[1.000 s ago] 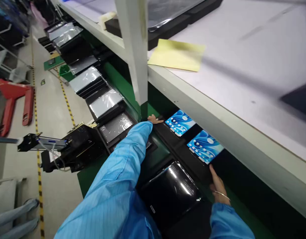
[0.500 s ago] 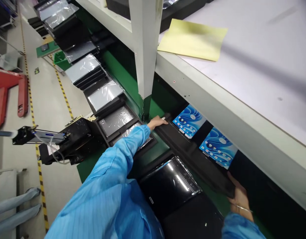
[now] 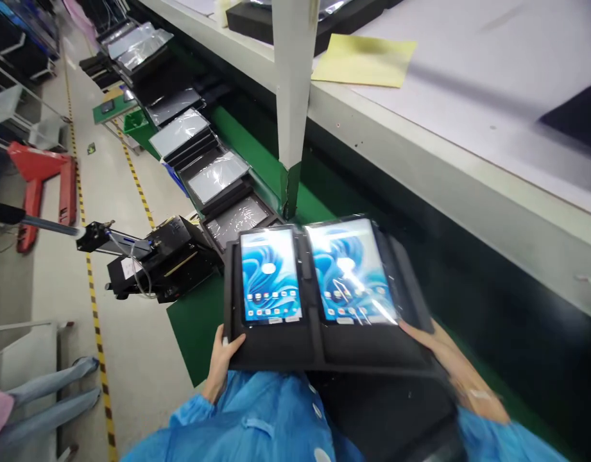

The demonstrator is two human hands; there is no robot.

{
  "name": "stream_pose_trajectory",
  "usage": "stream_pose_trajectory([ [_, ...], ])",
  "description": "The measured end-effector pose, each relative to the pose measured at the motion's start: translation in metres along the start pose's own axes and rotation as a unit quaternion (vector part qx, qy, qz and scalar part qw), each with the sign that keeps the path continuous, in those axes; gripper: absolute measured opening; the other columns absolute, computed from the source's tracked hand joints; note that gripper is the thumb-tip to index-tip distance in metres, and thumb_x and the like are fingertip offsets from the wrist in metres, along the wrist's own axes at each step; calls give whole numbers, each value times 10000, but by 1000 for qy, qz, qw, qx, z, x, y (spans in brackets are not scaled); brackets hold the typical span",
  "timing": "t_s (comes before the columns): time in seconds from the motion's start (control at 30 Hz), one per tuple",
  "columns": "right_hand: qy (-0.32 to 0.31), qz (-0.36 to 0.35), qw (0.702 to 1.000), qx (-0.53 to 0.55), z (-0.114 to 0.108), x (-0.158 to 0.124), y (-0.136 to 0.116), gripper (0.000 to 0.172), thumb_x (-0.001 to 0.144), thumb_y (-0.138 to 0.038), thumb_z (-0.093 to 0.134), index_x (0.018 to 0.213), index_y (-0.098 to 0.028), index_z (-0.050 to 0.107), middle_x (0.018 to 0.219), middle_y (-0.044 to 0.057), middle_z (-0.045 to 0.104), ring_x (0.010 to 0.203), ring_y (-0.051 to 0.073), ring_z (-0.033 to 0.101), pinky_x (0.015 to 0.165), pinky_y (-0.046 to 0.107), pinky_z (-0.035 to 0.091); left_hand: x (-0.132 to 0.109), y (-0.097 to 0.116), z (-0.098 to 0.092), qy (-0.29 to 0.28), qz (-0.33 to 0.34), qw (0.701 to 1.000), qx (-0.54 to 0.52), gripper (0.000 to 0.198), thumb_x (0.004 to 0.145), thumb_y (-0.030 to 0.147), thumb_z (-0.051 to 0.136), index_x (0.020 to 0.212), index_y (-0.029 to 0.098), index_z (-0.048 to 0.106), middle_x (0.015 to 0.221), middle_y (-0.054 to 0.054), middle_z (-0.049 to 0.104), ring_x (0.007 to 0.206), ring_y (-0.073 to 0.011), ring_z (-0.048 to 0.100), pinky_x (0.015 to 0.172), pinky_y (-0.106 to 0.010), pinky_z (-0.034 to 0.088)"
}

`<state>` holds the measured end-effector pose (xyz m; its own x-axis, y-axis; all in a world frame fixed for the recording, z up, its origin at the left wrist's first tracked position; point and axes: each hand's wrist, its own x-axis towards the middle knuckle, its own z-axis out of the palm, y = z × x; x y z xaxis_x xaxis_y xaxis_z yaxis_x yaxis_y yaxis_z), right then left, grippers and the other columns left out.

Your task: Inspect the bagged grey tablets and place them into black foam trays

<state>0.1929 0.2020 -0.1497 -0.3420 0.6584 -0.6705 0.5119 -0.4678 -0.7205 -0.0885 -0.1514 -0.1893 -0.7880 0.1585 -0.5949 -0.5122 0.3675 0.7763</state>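
Observation:
I hold a black foam tray (image 3: 319, 346) level in front of my chest. Two lit tablets lie in it side by side, the left tablet (image 3: 270, 276) and the right tablet (image 3: 349, 272), both showing a blue swirl screen. My left hand (image 3: 221, 359) grips the tray's near left corner, thumb on top. My right hand (image 3: 442, 350), blurred by motion, holds the tray's right edge with fingers along it. Both sleeves are light blue.
A green conveyor belt (image 3: 256, 154) runs away to the upper left with several black trays (image 3: 218, 176) of wrapped screens. A white post (image 3: 292, 83) stands on its edge. The white workbench (image 3: 468, 109) above carries a yellow sheet (image 3: 362, 61). A red pallet jack (image 3: 40, 179) stands on the floor at left.
The tray with the two tablets came out from under the workbench and now sits lifted toward me. My left hand shifted from the far end to the near left corner.

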Motion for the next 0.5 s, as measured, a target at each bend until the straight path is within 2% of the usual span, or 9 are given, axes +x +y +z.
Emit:
stream_pose_trajectory([
  [0.03, -60, -49, 996, -32, 19, 15, -10, 771, 784, -632, 784, 1420, -236, 605, 1341, 99, 744, 1253, 369, 702, 1040, 449, 623, 2, -11, -15, 31, -7, 999, -32, 672, 597, 473, 932, 1142, 189, 659, 1067, -89, 762, 923, -267, 744, 817, -368, 614],
  [0.1, -116, -91, 988, -42, 58, 52, -32, 710, 751, -604, 832, 1337, -238, 669, 1294, 84, 765, 1230, 362, 710, 1057, 450, 603, 12, -29, -36, 80, -6, 994, -75, 659, 580, 441, 949, 1119, 193, 662, 1046, -84, 763, 887, -259, 750, 824, -392, 629],
  [0.17, -162, -125, 977, -60, 93, 93, -54, 617, 758, -535, 877, 1268, -230, 711, 1261, 79, 774, 1182, 339, 725, 1063, 460, 588, 30, -39, -44, 110, 13, 991, -76, 637, 597, 455, 930, 1110, 201, 651, 1023, -78, 754, 891, -261, 753, 860, -435, 637],
  [0.23, -199, -152, 964, -85, 122, 130, -70, 471, 849, -465, 847, 1213, -191, 727, 1218, 83, 775, 1120, 295, 736, 1053, 485, 580, 51, -46, -41, 129, 28, 989, -73, 600, 626, 464, 901, 1099, 204, 640, 1004, -73, 747, 928, -267, 754, 912, -470, 636],
  [0.3, -206, -169, 957, -112, 140, 159, -75, 345, 970, -419, 746, 1196, -161, 708, 1224, 90, 741, 1114, 254, 719, 1027, 510, 578, 72, -52, -33, 138, 36, 988, -54, 534, 677, 475, 855, 1074, 203, 624, 991, -67, 739, 960, -260, 751, 955, -479, 631],
  [0.4, -170, -192, 957, -137, 149, 183, -63, 357, 1004, -397, 706, 1279, -172, 666, 1317, 100, 680, 1167, 264, 682, 1014, 510, 580, 97, -60, -21, 127, 32, 991, 1, 416, 766, 478, 758, 1038, 202, 608, 967, -56, 731, 950, -240, 752, 950, -467, 641],
  [0.5, -105, -213, 958, -160, 149, 192, -47, 384, 1002, -388, 707, 1323, -187, 643, 1379, 108, 641, 1213, 278, 654, 1030, 522, 569, 111, -60, -17, 95, 37, 992, 77, 330, 838, 468, 679, 1027, 203, 624, 934, -40, 734, 905, -230, 759, 894, -443, 656],
])
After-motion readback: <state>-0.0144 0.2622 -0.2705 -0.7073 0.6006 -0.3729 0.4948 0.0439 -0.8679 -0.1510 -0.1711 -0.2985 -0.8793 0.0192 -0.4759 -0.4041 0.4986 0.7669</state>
